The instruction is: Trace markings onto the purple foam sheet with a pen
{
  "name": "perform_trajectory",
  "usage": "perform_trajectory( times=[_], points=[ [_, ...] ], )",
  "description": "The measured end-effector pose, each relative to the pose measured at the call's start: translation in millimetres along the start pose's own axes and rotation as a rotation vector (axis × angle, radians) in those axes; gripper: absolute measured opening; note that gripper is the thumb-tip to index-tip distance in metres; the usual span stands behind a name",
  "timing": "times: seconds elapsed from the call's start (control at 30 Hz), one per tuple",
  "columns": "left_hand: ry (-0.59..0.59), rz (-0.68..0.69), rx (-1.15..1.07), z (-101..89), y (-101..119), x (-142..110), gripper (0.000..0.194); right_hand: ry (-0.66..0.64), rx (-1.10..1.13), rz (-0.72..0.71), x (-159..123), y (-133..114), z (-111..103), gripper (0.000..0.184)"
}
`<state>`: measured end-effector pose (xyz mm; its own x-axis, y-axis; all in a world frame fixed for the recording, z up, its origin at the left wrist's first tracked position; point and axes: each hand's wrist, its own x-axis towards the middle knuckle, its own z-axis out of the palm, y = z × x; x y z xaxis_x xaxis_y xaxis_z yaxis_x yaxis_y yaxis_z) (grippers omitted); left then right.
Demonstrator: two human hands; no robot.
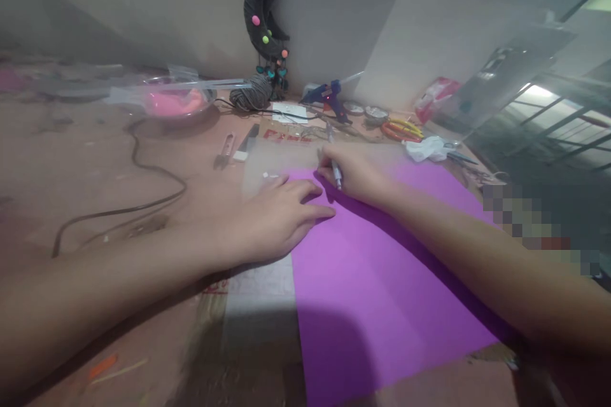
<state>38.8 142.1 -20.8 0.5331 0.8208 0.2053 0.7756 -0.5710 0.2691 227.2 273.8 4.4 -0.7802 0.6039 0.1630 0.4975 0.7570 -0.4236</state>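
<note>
A large purple sheet of paper (358, 280) lies on the table over a pale translucent sheet (260, 311). My left hand (281, 213) rests flat near the paper's far left corner, its fingers stretched out across the edge. In my right hand (351, 172) a slim silvery pen (336, 172) is gripped between thumb and fingers. That hand rests at the far edge of the purple paper, just beyond my left fingertips. Its fingers partly hide the pen, and I cannot make out any mark on the paper.
A blue glue gun (329, 98) stands at the back by grey yarn (251, 92). Thread snips (224, 151) and a cutter (247, 142) lie left of the far sheet. Orange-handled pliers (401, 130) are at the back right. A dark cable (138, 208) curves across the left.
</note>
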Motion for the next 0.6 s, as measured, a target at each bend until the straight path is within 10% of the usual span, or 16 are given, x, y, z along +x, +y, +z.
perform_trajectory(
  times=[0.27, 0.6],
  points=[
    [-0.062, -0.045, 0.062, -3.1, 7, -1, 0.049, -0.154, -0.189, 0.056, -6, -19, -42, 0.02],
    [-0.058, -0.01, 0.066, -3.0, 5, -3, 0.046, -0.029, -0.056, 0.007, 2, -5, -13, 0.013]
  ],
)
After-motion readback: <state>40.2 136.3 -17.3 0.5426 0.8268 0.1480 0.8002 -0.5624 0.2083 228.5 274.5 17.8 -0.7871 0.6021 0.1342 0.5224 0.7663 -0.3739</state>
